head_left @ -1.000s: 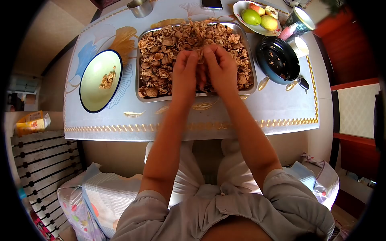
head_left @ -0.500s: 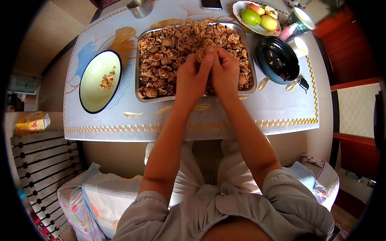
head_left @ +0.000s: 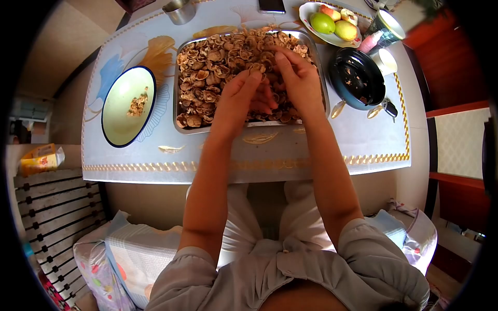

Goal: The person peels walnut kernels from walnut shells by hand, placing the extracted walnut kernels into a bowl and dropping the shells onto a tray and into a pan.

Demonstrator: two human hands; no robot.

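A metal tray (head_left: 193, 128) heaped with brown walnut shells (head_left: 207, 78) lies before me. Over its middle, my left hand (head_left: 239, 101) has curled fingers, with a walnut shell (head_left: 257, 68) at the thumb tip. Part of that shell is hidden by the thumb. To its right, my right hand (head_left: 301, 83) hovers above the shells, thumb and fingers apart, with nothing visible in it. On the left stands a pale enamel bowl (head_left: 116, 116) with a small pile of walnut kernels (head_left: 138, 105) in it.
Right of the tray sits a black round pan (head_left: 376, 78) with brown bits inside. Behind it are a fruit plate (head_left: 306, 10), a patterned cup (head_left: 390, 26), a pink bottle (head_left: 369, 42) and a white cup (head_left: 385, 61). A metal mug (head_left: 180, 13) and a phone (head_left: 272, 5) lie at the back.
My hands, pressed together around the walnut before, have separated. The right one moved right and its fingers spread; the left one shifted slightly left and down with the shell.
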